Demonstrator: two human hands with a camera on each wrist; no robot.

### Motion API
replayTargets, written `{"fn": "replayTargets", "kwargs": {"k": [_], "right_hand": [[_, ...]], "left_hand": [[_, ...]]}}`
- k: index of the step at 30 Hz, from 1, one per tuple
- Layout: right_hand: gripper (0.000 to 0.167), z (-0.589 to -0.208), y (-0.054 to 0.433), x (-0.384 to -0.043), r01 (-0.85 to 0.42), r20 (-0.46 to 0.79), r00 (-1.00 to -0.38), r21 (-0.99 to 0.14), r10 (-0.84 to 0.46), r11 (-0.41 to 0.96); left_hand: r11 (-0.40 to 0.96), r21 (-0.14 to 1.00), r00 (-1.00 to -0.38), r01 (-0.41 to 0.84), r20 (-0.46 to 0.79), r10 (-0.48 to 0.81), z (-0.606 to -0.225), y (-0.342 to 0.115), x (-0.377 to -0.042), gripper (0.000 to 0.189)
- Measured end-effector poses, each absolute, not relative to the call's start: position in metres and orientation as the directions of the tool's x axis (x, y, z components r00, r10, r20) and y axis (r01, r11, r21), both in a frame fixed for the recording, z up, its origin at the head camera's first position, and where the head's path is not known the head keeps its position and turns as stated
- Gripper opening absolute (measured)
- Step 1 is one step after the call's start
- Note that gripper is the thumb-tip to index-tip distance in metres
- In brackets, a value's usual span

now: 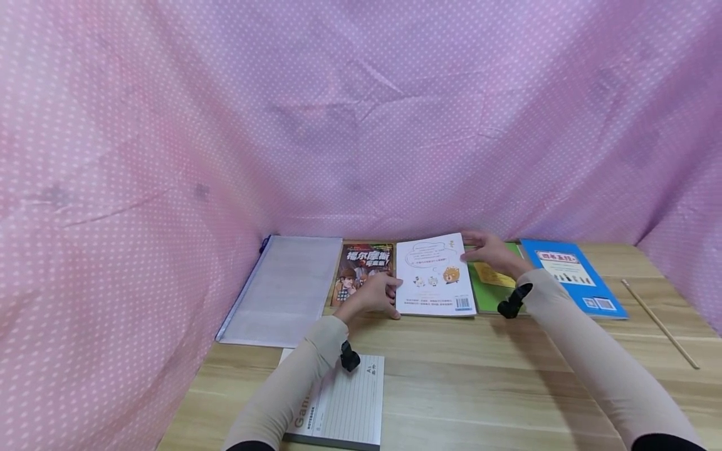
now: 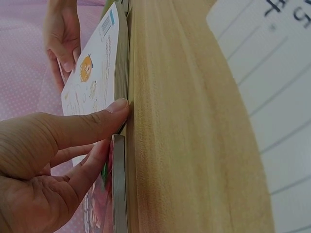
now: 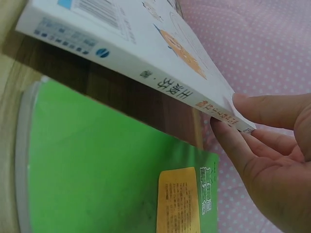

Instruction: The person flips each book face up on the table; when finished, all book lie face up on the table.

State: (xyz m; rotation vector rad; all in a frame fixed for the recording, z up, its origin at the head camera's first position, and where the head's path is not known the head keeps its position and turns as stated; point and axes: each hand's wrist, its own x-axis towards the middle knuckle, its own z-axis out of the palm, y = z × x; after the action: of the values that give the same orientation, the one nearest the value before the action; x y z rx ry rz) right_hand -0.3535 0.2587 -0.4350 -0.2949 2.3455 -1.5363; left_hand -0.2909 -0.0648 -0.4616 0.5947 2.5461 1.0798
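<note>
A white paperback book [image 1: 431, 275], its barcode and small cartoon animals facing up, is between both hands. My right hand [image 1: 493, 254] pinches its far right corner, thumb on the cover and fingers under the spine [image 3: 146, 75]. That side is raised above the table, as the right wrist view shows. At its left edge my left hand [image 1: 372, 295] holds the near corner, the thumb [image 2: 97, 127] against the page edges. A dark comic-style book [image 1: 361, 269] lies left of it, partly behind the left hand. To the right lies a green book [image 3: 107, 165], partly covered by the right hand in the head view.
A translucent zip folder [image 1: 282, 288] lies at the far left. In front of it, under the left forearm, is a lined-cover notebook [image 1: 352, 401]. A blue book [image 1: 586, 282] and a thin wooden stick [image 1: 660, 322] lie at right. A pink dotted cloth [image 1: 361, 125] hangs behind the table.
</note>
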Motion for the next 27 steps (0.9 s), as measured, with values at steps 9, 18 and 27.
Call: {"fn": "replayTargets", "kwargs": {"k": [9,18,27], "right_hand": [[0.079,-0.436,0.262,-0.345,0.009,-0.193,-0.915,-0.888,-0.354,0.460],[0.077,-0.430,0.264,-0.339,-0.007,-0.173,-0.905,-0.908,-0.389,0.420],[0.074,-0.424,0.266,-0.337,0.022,-0.172,-0.904,-0.933,-0.391,0.360]], "left_hand": [[0.629,0.741,-0.870,0.235,-0.128,0.476,-0.460,-0.065,-0.289,0.085],[0.629,0.747,-0.874,0.215,-0.141,0.466,-0.461,-0.065,-0.289,0.085],[0.616,0.760,-0.868,0.206,-0.149,0.474,-0.463,-0.066,-0.291,0.085]]}}
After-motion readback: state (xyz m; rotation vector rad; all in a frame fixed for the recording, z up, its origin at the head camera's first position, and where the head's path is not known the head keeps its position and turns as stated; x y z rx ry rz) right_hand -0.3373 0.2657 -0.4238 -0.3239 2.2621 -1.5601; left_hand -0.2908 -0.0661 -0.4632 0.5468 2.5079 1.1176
